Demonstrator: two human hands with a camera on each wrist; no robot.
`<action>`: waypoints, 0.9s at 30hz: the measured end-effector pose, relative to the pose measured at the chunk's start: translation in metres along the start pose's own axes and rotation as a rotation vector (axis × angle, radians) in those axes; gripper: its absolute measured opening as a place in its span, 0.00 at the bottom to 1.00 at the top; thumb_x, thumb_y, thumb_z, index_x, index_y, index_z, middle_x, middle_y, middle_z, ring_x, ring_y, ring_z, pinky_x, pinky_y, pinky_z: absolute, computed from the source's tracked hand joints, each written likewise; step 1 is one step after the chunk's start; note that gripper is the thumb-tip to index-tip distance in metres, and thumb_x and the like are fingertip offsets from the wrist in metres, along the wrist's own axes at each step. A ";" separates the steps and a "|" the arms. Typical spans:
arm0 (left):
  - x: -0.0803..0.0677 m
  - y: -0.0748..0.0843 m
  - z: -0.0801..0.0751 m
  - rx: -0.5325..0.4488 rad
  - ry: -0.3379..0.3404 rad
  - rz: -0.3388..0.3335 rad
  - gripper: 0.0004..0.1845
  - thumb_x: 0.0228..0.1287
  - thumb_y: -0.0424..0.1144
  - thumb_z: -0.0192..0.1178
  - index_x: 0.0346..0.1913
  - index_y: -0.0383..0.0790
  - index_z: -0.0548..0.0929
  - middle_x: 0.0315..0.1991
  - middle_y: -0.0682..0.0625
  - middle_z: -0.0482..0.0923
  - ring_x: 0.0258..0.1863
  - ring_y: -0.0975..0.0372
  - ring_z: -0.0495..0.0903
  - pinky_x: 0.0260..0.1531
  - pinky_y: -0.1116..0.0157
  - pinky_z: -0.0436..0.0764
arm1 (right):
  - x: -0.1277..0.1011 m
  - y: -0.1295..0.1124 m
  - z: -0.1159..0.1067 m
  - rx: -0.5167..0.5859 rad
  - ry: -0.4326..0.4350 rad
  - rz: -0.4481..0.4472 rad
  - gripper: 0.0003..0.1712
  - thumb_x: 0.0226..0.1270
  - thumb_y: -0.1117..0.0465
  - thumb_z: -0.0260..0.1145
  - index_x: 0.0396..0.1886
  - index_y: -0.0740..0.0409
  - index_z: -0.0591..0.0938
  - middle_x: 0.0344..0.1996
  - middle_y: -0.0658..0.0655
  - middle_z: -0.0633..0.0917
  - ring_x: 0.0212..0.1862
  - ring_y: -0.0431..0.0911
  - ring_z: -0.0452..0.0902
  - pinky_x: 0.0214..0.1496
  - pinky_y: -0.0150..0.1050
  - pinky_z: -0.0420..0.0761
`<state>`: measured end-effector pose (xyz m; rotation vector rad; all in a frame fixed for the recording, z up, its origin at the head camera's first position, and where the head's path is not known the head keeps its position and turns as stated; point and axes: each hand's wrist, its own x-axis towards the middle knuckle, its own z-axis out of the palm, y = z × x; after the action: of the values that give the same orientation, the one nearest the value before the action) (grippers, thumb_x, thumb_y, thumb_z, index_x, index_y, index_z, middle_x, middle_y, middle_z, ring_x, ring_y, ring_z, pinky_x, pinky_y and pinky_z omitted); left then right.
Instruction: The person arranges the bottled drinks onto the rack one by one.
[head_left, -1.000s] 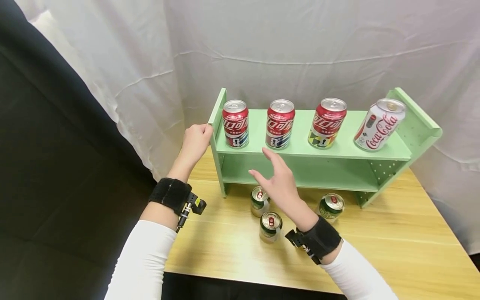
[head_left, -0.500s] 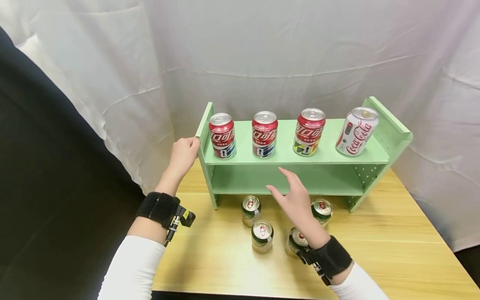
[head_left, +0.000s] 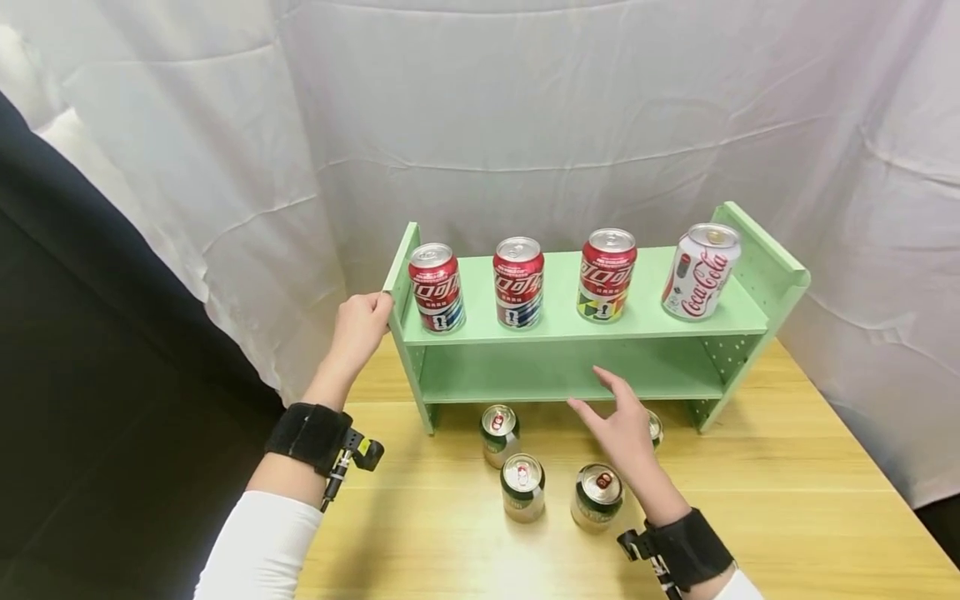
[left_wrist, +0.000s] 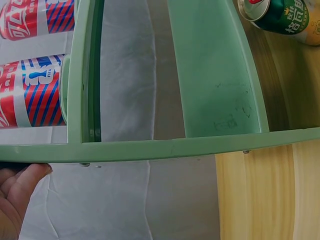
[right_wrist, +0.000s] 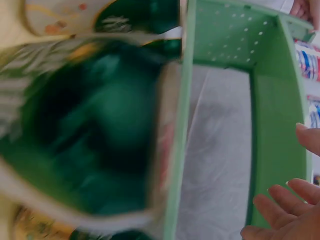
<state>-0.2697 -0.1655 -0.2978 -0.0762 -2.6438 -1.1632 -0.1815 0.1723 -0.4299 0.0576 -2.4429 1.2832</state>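
Note:
A light green two-tier shelf (head_left: 562, 371) stands on the table. My left hand (head_left: 358, 329) grips the upper edge of its left side panel; in the left wrist view the thumb (left_wrist: 31, 182) lies against that panel. Three red cola cans (head_left: 518, 283) and a white Coca-Cola can (head_left: 702, 271) stand upright on the top board. My right hand (head_left: 624, 429) hangs in front of the lower tier, fingers and thumb spread, holding nothing. Beneath and beside it are green-and-gold cans (head_left: 597, 497), one partly hidden behind the hand. A blurred green can (right_wrist: 100, 125) looms large in the right wrist view.
Two more green-and-gold cans (head_left: 499, 435) stand on the wooden table (head_left: 795, 500), before the shelf's left half. A pale curtain (head_left: 510, 100) hangs behind the shelf, and dark cloth (head_left: 112, 375) covers the left side.
My right hand has drawn back from the upper board's front, down and rightward, fingers still spread. My left hand keeps its grip on the side panel. The head view has shifted.

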 end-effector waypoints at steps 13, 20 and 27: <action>-0.004 -0.003 -0.001 -0.014 0.015 -0.012 0.18 0.62 0.43 0.43 0.15 0.43 0.63 0.13 0.51 0.61 0.20 0.58 0.65 0.20 0.64 0.62 | -0.020 0.050 -0.009 -0.068 0.119 -0.082 0.40 0.47 0.63 0.76 0.61 0.68 0.70 0.59 0.69 0.72 0.61 0.63 0.67 0.60 0.58 0.66; -0.005 -0.004 -0.002 -0.017 0.021 -0.010 0.18 0.63 0.42 0.43 0.15 0.42 0.63 0.11 0.55 0.57 0.18 0.59 0.62 0.20 0.64 0.61 | -0.026 0.072 -0.012 -0.062 0.174 -0.050 0.44 0.45 0.65 0.77 0.63 0.69 0.67 0.58 0.71 0.71 0.59 0.65 0.65 0.59 0.60 0.64; -0.004 -0.002 0.001 0.004 0.008 0.007 0.19 0.64 0.43 0.42 0.15 0.42 0.64 0.12 0.52 0.61 0.18 0.58 0.64 0.21 0.64 0.63 | -0.035 0.094 -0.014 -0.068 0.148 0.015 0.51 0.43 0.62 0.78 0.66 0.71 0.62 0.62 0.72 0.66 0.63 0.66 0.61 0.62 0.61 0.61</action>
<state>-0.2660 -0.1660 -0.3014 -0.0804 -2.6368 -1.1534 -0.1645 0.2331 -0.5085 -0.0718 -2.3625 1.1659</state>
